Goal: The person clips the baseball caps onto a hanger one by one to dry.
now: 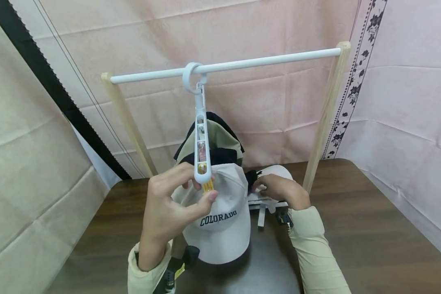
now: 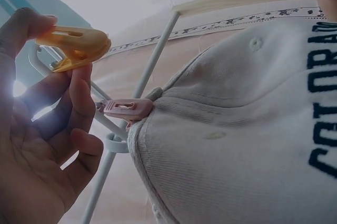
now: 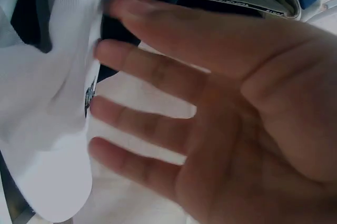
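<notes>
A white hanger (image 1: 202, 143) with several coloured clips hangs by its ring hook from the rod. My left hand (image 1: 169, 204) pinches the yellow clip (image 2: 79, 40) at its near end between thumb and fingers. Nothing shows between that clip's jaws. The pink clip (image 2: 126, 109) holds the edge of a white cap (image 1: 224, 234) lettered COLORADO. Behind it hangs a dark and grey-green cap (image 1: 220, 134). To the right of the caps is my right hand (image 1: 284, 190); in its wrist view the fingers lie nearly straight, tips at the edge of a white sock-like cloth (image 3: 47, 145).
A white rod (image 1: 264, 62) spans two wooden posts (image 1: 325, 118) over a brown table (image 1: 371, 220). White items (image 1: 277, 171), one with dark lettering in the right wrist view, lie beside the right post. Cloth backdrops (image 1: 250, 102) stand behind and at both sides.
</notes>
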`<state>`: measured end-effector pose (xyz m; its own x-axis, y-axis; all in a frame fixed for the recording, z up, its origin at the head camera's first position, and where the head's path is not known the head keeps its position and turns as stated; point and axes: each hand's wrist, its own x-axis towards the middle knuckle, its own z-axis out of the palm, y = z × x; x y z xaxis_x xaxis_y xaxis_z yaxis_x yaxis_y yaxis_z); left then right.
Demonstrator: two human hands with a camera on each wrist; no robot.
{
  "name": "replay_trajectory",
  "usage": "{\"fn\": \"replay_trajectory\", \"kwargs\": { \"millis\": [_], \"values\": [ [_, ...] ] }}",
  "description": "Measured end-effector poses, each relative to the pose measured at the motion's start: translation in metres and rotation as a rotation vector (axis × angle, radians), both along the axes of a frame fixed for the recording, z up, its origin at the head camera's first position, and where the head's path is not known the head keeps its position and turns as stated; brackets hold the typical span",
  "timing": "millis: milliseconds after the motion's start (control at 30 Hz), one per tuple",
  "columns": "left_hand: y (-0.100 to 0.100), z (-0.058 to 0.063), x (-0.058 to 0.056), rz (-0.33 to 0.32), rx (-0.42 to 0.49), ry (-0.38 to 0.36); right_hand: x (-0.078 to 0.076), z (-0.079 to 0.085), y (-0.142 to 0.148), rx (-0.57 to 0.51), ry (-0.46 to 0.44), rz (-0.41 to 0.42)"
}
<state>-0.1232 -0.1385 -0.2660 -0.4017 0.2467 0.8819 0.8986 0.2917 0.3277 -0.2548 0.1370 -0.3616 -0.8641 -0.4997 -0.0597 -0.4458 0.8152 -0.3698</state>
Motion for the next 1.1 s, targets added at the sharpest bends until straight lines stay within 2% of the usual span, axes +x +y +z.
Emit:
{"fn": "replay_trajectory", "kwargs": {
  "millis": [100,233,467,600,733,833,967,1100],
  "values": [
    [0.000,0.000,-0.001,0.001,-0.003,0.005,-0.002,-0.001,-0.001,0.051,-0.005,0.014],
    [0.000,0.000,-0.001,0.006,-0.005,0.003,-0.006,-0.007,-0.003,0.085,0.049,0.034],
    [0.001,0.000,-0.002,-0.005,-0.014,-0.012,-0.014,-0.021,-0.005,0.074,-0.014,-0.092],
    [0.001,0.001,-0.002,-0.007,-0.018,-0.014,-0.019,-0.026,-0.008,0.101,0.045,-0.104],
    [0.000,0.000,-0.002,-0.001,-0.020,-0.019,-0.024,-0.030,-0.009,0.089,0.140,-0.079],
    [0.000,0.000,-0.001,0.001,-0.019,-0.021,-0.027,-0.033,-0.006,0.055,0.192,-0.027],
    [0.000,-0.001,-0.002,-0.001,-0.024,-0.020,-0.024,-0.032,0.000,-0.004,0.180,0.020],
    [0.000,-0.001,-0.002,0.000,-0.029,-0.027,-0.015,-0.022,0.008,-0.057,0.125,0.010]
  ]
}}
